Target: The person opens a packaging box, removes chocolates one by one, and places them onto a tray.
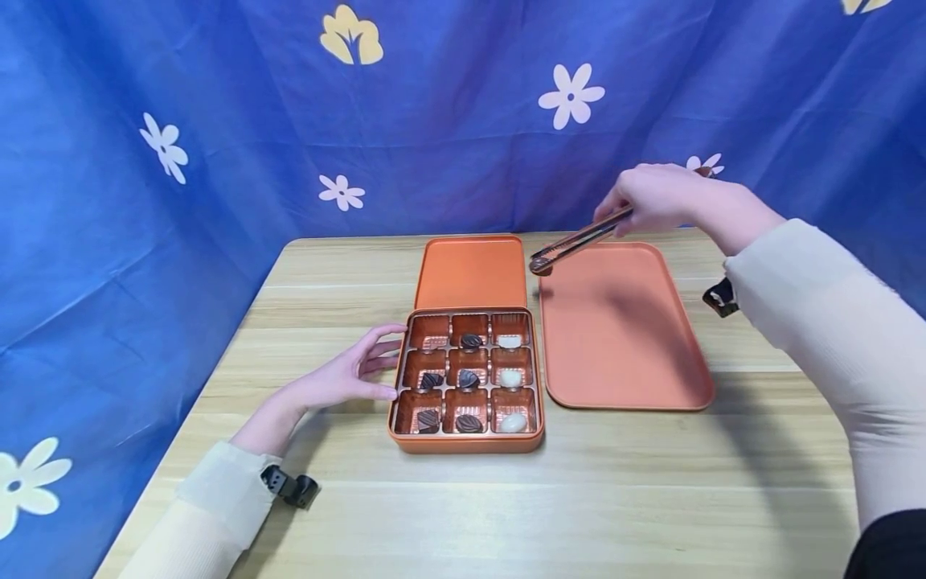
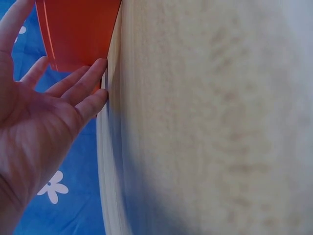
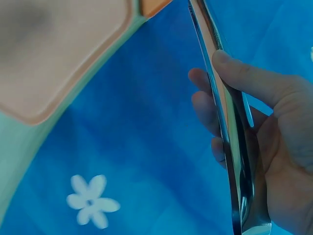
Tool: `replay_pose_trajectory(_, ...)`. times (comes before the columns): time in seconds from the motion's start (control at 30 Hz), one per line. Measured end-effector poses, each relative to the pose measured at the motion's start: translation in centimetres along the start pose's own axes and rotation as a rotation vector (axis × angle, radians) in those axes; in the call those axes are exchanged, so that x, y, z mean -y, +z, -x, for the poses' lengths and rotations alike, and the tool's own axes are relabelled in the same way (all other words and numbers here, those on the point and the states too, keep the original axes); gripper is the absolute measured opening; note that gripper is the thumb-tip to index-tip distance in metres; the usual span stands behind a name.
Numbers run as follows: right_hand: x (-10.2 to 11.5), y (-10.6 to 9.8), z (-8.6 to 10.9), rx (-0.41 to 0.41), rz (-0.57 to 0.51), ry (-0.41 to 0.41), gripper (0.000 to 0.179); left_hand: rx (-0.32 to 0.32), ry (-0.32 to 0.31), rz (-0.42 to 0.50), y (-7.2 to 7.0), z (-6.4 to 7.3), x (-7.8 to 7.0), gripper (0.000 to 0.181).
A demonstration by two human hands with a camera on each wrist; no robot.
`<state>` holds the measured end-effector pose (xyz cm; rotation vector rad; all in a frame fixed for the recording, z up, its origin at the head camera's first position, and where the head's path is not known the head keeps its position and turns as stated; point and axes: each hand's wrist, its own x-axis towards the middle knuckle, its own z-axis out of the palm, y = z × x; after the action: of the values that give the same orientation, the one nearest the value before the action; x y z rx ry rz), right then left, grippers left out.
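Observation:
My right hand (image 1: pixel 661 195) grips a pair of metal tongs (image 1: pixel 584 238), thumb on one arm and fingers on the other, as the right wrist view shows. Between the tong tips is a brown chocolate (image 1: pixel 541 268), above the table by the tray's far left corner. My left hand (image 1: pixel 347 376) touches the left side of an orange box (image 1: pixel 466 445) with extended fingers and thumb. Inside the box, a brown divided insert bears dark ridged chocolates (image 1: pixel 469 423) in the left and middle columns and white ones (image 1: pixel 513 423) in the right column. The far-left compartment shows no chocolate.
An orange lid (image 1: pixel 473 272) lies directly behind the box. To the box's right, a salmon-coloured tray (image 1: pixel 625 346) lies flat on the wooden table (image 1: pixel 434 515). A blue flowered curtain (image 1: pixel 448 121) hangs behind the table and along its left.

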<state>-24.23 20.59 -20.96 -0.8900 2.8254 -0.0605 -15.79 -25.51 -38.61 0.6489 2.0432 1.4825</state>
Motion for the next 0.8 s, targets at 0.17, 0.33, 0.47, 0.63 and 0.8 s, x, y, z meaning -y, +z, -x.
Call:
replay_pose_trajectory(0.17, -2.6, 1.5, 0.7, 0.006, -0.026, 0.03, 0.035, 0.0, 0.003, -0.004, 0.0, 0.0, 0.0, 0.094)
replay_pose_trajectory(0.33, -4.7, 2.6, 1.2, -0.009, -0.007, 0.051, 0.034, -0.002, 0.004, -0.013, -0.1, 0.0, 0.1, 0.094)
replay_pose_trajectory(0.47, -5.5, 3.3, 1.2, -0.021, -0.009, 0.079, 0.032, -0.002, 0.005, -0.012, -0.1, 0.0, 0.2, 0.094)
replay_pose_trajectory(0.63, -6.0, 4.3, 0.8, 0.0, -0.038, 0.103, 0.032, -0.004, 0.005, -0.016, 0.0, -0.1, 0.2, 0.094)
replay_pose_trajectory(0.8, -6.1, 5.1, 0.2, 0.006, -0.038, 0.127, 0.036, -0.009, -0.002, -0.025, 0.0, 0.0, 0.0, 0.094)
